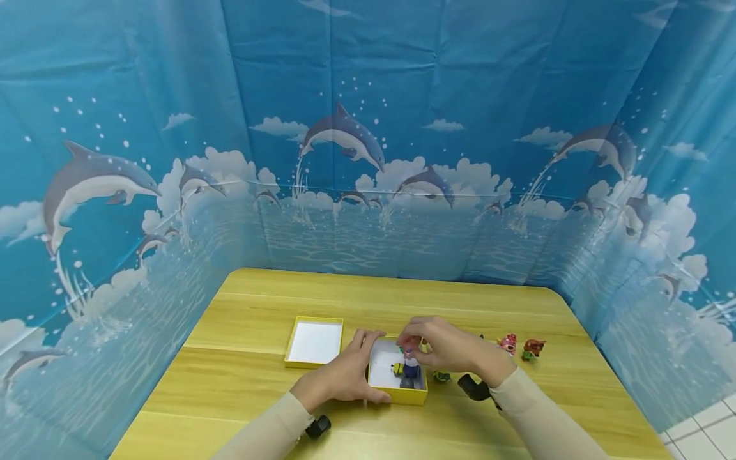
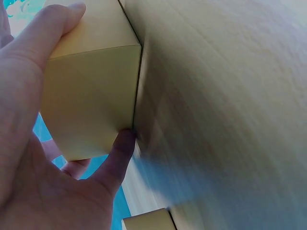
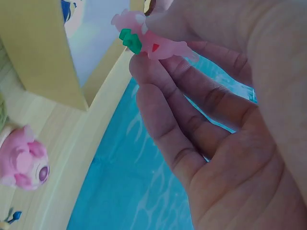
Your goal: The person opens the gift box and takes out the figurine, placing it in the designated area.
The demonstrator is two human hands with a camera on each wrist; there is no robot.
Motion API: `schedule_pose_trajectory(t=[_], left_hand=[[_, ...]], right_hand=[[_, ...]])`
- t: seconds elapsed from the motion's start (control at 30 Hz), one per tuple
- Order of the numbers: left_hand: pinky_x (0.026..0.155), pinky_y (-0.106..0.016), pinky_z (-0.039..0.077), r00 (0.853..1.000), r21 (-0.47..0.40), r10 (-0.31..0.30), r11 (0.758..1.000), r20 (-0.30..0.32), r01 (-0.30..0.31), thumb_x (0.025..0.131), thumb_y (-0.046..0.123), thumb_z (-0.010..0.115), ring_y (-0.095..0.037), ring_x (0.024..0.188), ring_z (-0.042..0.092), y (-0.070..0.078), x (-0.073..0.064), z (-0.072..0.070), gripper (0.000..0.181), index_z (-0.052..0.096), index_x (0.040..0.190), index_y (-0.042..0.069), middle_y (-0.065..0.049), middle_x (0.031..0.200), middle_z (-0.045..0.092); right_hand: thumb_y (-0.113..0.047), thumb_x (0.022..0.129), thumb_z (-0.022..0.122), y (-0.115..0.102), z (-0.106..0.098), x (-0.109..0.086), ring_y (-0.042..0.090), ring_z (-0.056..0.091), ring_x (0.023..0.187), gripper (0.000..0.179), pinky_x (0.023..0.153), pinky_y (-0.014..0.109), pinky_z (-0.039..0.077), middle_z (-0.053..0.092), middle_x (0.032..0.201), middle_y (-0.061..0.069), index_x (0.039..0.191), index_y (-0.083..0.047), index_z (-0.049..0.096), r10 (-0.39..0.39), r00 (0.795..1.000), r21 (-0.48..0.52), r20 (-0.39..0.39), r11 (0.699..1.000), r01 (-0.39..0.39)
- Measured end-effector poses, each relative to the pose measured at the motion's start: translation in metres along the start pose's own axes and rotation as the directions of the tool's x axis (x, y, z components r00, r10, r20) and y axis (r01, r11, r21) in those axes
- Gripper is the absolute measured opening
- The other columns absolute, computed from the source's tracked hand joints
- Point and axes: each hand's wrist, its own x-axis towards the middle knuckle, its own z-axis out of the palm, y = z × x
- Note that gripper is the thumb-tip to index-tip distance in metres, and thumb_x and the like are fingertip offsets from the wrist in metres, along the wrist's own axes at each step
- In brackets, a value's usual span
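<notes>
A yellow box [image 1: 407,397] with a white inside stands in front of me. My left hand [image 1: 344,375] grips its left end, thumb on the near wall and fingers at the far side; in the left wrist view the box wall [image 2: 93,103] fills the palm side. Between thumb and fingertips, my right hand [image 3: 216,110] pinches a small pink figurine [image 3: 165,47] with a green bow, held over the box. Inside the box are a figurine in dark blue [image 1: 411,369] and a small yellow figurine [image 1: 398,368]. The right fingers partly hide the pink one in the head view.
The box's lid [image 1: 300,365] lies inside up to the left. Right of the box are a pink figurine [image 1: 508,344], a reddish-brown one [image 1: 533,348] and a dark green one [image 1: 441,376]. A dolphin-print curtain [image 1: 368,243] surrounds the wooden table [image 1: 241,383].
</notes>
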Motion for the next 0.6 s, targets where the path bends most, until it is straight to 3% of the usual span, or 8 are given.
schedule_pose_trajectory(t=[0.27,0.6], left_hand=[[0.119,-0.046,0.059,1.0,0.009,-0.002,1.0,-0.011,0.002,0.09,0.064,0.099,-0.024,0.139,0.06,0.001,0.0,0.001,0.131,0.023,0.185,0.018,-0.013,0.175,0.038],[0.121,-0.047,0.059,1.0,0.017,-0.005,1.0,-0.02,0.005,0.089,0.064,0.099,-0.027,0.144,0.06,0.001,-0.001,0.001,0.131,0.023,0.185,0.018,-0.013,0.175,0.038]], right_hand=[[0.003,0.106,0.077,0.01,-0.004,-0.016,0.002,0.07,0.095,0.03,0.082,0.031,0.067,0.08,0.117,0.003,0.131,-0.012,0.083,0.031,0.999,0.025,-0.038,0.999,-0.03],[-0.001,0.109,0.079,0.015,-0.009,-0.03,0.009,0.078,0.101,0.024,0.086,0.027,0.067,0.081,0.116,0.0,0.129,-0.013,0.084,0.041,0.996,0.021,-0.073,0.999,-0.039]])
